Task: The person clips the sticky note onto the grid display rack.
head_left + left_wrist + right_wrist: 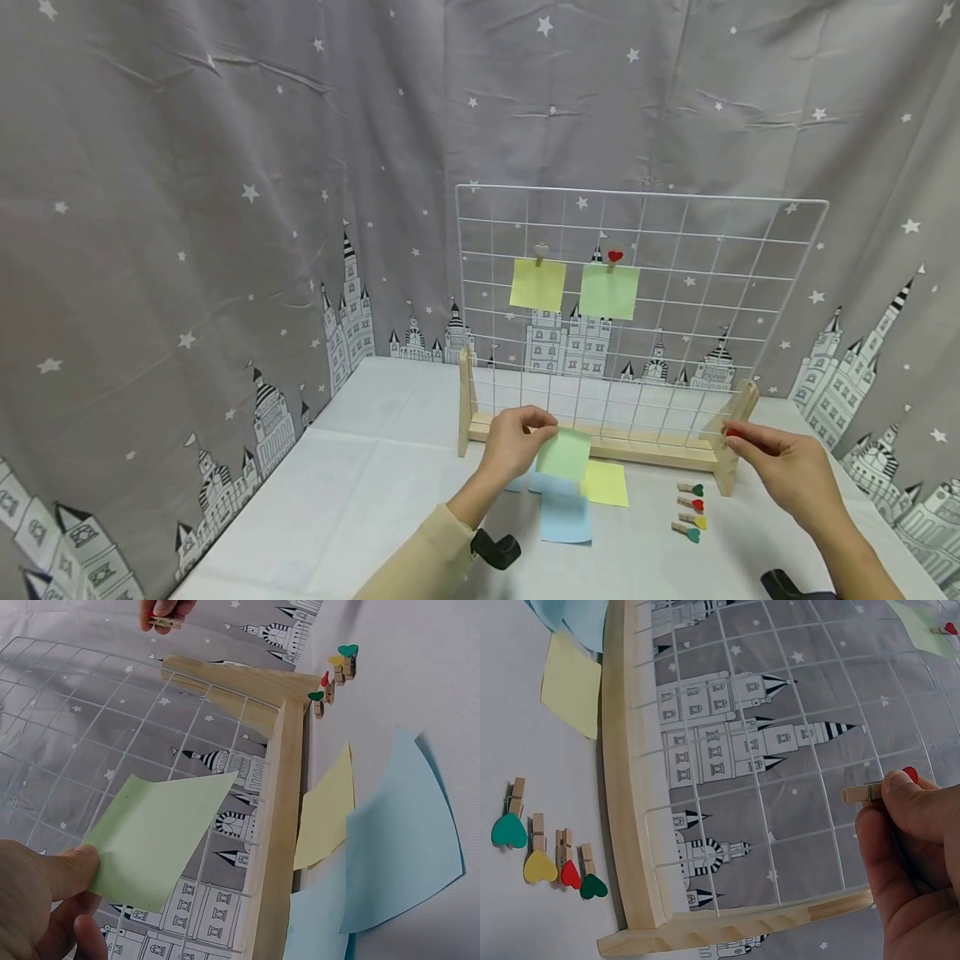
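Observation:
My left hand [516, 443] pinches a green sticky note [564, 454] by its edge between thumb and fingers, raised in front of the lower grid. In the left wrist view the note [161, 836] bows slightly. My right hand [787, 467], near the stand's right end, pinches a small wooden clothespin [862, 793] with a red heart [910, 774] on it. On the white wire grid [675, 242] hang a yellow note [537, 285], under a clothespin with a pale heart [542, 249], and a green note [609, 292], under one with a red heart [615, 256].
Blue notes [566, 518] and a yellow note [604, 483] lie on the white table [360, 475] below my left hand. Several heart clothespins [692, 504] lie in a column left of my right hand. A wooden base [652, 452] carries the grid; a grey curtain hangs behind.

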{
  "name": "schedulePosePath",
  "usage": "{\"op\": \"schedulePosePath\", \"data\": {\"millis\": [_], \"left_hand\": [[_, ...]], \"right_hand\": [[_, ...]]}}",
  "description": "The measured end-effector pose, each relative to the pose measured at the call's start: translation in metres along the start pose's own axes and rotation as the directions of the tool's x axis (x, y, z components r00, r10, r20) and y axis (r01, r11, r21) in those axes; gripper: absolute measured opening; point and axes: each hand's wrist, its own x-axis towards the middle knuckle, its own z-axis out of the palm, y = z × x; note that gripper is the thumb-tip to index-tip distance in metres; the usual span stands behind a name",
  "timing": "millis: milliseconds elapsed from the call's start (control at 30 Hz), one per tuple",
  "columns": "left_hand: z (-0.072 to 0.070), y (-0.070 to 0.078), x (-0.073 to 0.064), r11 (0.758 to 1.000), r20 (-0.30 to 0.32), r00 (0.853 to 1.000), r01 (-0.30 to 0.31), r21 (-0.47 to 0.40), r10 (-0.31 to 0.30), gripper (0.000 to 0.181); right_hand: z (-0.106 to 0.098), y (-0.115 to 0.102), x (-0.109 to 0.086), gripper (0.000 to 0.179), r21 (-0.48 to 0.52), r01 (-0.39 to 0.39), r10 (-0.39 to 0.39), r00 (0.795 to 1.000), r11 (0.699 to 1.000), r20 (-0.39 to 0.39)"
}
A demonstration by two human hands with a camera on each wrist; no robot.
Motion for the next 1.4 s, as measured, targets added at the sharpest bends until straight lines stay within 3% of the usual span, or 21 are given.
{"op": "schedulePosePath", "data": {"millis": [867,1400], "left_hand": [[0.010,0.022,0.012,0.998,-0.006,0.999,-0.053,-0.025,0.053,0.004],[0.023,0.039,0.025,0.995,0.038,0.995,-0.096,-0.026,0.097,0.005]], "right_hand": [[-0.008,-0.018,0.006,0.040,0.004,0.033,-0.033,0.999,0.999,-0.014],[-0.013,-0.031,0.007,0.033,0.020,0.072,-0.071,0.995,0.997,-0.067]]}}
